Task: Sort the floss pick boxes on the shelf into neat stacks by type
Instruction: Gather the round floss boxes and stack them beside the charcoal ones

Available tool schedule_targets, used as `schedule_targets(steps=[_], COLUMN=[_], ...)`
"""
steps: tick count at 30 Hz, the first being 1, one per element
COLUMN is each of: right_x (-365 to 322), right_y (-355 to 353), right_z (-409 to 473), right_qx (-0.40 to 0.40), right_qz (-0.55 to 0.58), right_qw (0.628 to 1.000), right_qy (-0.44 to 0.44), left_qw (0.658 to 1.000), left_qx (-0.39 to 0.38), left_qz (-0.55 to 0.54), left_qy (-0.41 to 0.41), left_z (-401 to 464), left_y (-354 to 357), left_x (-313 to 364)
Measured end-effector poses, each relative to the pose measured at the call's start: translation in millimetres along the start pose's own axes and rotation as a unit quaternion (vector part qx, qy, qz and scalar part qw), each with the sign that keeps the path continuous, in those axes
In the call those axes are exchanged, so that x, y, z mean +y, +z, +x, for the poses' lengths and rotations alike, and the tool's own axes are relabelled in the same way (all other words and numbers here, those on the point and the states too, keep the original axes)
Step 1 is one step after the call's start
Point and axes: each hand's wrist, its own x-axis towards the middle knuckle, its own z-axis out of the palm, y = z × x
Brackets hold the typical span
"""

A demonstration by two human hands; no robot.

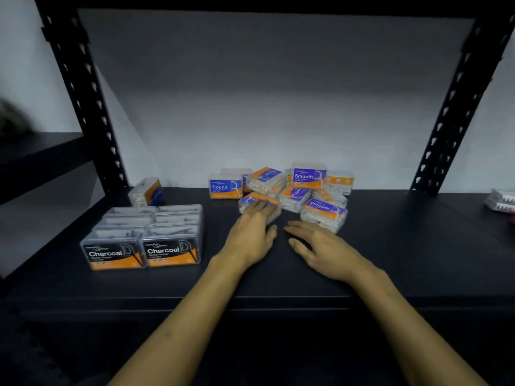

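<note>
On the black shelf (390, 263), Charcoal floss boxes (145, 238) stand in two tidy rows at the left. A loose heap of blue-and-orange boxes lies at the middle back, with a Round box (225, 188) upright on its left and Smooth boxes (308, 176) on its right. One more blue box (147, 192) stands alone behind the Charcoal rows. My left hand (250, 235) reaches forward, its fingertips resting on a box lying flat (274, 210) at the heap's front. My right hand (320, 247) hovers palm down, fingers spread, just in front of a tilted Smooth box (324, 214).
Black perforated uprights rise at the left (83, 87) and right (457, 104) of the bay, with a pale wall behind. A white packaged item (501, 200) lies at the far right edge. A lower side shelf (41, 151) juts out at the left.
</note>
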Motion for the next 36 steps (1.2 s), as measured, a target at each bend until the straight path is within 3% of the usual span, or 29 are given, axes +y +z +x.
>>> schedule_targets(steps=[4,9,14,18,22,27,36], right_x=[1,-4,-11,-12,-14,-19,-13], right_y=[4,4,-1,-3,-6,-9,-8], right_z=[-2,-10,-14,-15,-18,-26,-38], right_qx=[0.036,0.05,0.042,0.041,0.051,0.084,0.161], right_qz=[0.005,-0.001,0.017,0.025,0.043,0.045,-0.096], right_qw=[0.999,0.998,0.998,0.997,0.995,0.99,0.974], right_qy=[0.03,0.048,0.054,0.062,0.076,0.104,0.128], left_qw=[0.991,0.974,0.975,0.979,0.957,0.953,0.928], left_qx=[0.084,0.091,0.017,0.041,0.041,0.051,0.102], left_qz=[-0.105,-0.205,-0.189,-0.17,-0.25,-0.242,-0.31], left_qy=[0.011,0.008,-0.115,-0.102,-0.143,-0.174,-0.178], left_z=[-12,-24,-20,-16,-22,-24,-22], left_y=[-9,-15,-10,-6,-15,-18,-16], left_x=[2,6,0,0,1,-4,-2])
